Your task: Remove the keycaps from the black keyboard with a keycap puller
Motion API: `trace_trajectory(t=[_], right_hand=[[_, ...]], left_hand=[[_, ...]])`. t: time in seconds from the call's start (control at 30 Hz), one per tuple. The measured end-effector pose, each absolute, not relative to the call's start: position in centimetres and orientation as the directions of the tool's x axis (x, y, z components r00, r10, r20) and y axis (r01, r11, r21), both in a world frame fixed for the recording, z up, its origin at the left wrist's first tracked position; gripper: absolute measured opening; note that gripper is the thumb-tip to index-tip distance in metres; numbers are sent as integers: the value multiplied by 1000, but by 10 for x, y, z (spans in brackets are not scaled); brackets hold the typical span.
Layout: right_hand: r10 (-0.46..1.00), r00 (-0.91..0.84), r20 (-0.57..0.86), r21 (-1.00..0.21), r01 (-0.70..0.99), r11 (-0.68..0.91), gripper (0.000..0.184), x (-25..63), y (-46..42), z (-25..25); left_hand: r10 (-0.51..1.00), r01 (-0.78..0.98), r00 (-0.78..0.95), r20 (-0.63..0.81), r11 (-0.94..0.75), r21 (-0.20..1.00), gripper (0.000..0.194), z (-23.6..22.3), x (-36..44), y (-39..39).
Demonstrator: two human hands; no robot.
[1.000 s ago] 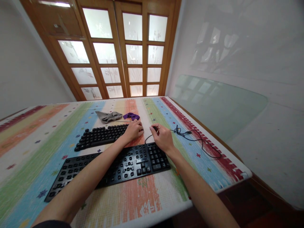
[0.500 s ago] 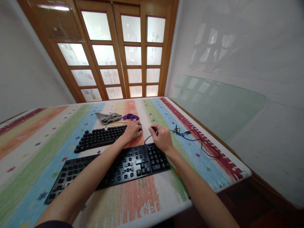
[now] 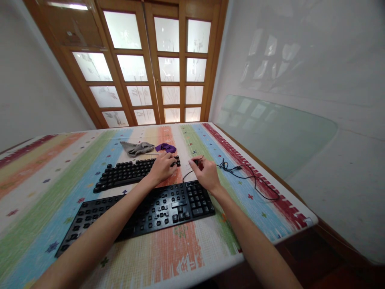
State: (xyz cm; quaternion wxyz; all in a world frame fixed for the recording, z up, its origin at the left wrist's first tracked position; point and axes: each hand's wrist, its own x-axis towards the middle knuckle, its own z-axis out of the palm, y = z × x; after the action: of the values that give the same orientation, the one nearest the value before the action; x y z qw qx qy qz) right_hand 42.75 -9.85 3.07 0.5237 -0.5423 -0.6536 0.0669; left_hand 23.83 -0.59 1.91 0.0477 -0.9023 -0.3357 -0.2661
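My left hand [image 3: 163, 167] reaches over the right end of a block of loose black keycaps [image 3: 126, 171] laid out in rows. Its fingers are bent and close together, with thumb and fingertips at a dark keycap there. My right hand [image 3: 207, 172] is raised beyond the number pad, pinching a small black piece [image 3: 196, 162] between thumb and fingers; a thin wire seems to show beside it. Below both hands lies a black keyboard [image 3: 162, 210], its main section bare of caps and its number pad still capped. My left forearm hides part of it.
A grey cloth [image 3: 136, 148] and a purple cloth [image 3: 166, 148] lie behind the keycaps, with a thin rod partly visible near them. To the right, a black cable [image 3: 255, 182] loops over the striped tablecloth [image 3: 240, 212]. A wall borders the table's right side.
My left hand has shifted slightly left, uncovering keycaps at the right end of the block. My right hand stays nearly in place, its fingers turned a little.
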Motion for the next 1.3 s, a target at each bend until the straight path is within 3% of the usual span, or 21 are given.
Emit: trace_trajectory(t=[0.1, 0.23, 0.37, 0.47, 0.87, 1.3], right_hand=[[860, 91, 502, -789, 455, 412, 26, 429, -99, 31], [951, -188, 245, -939, 199, 282, 35, 427, -106, 35], [892, -452, 32, -963, 225, 149, 39, 424, -115, 43], [839, -539, -69, -960, 264, 90, 40, 421, -118, 44], [782, -616, -99, -982, 189, 24, 38, 415, -117, 33], [721, -692, 19, -920, 271, 285, 32, 413, -119, 31]], left_hand=[[577, 570, 651, 494, -801, 184, 15, 23, 221, -34], [577, 472, 711, 403, -816, 334, 18, 23, 200, -78], [501, 336, 784, 366, -839, 429, 21, 18, 188, -111], [466, 292, 803, 372, -851, 436, 22, 11, 183, -123], [518, 304, 788, 333, -797, 522, 30, 4, 182, -132], [525, 295, 783, 333, -785, 545, 27, 1, 184, -133]])
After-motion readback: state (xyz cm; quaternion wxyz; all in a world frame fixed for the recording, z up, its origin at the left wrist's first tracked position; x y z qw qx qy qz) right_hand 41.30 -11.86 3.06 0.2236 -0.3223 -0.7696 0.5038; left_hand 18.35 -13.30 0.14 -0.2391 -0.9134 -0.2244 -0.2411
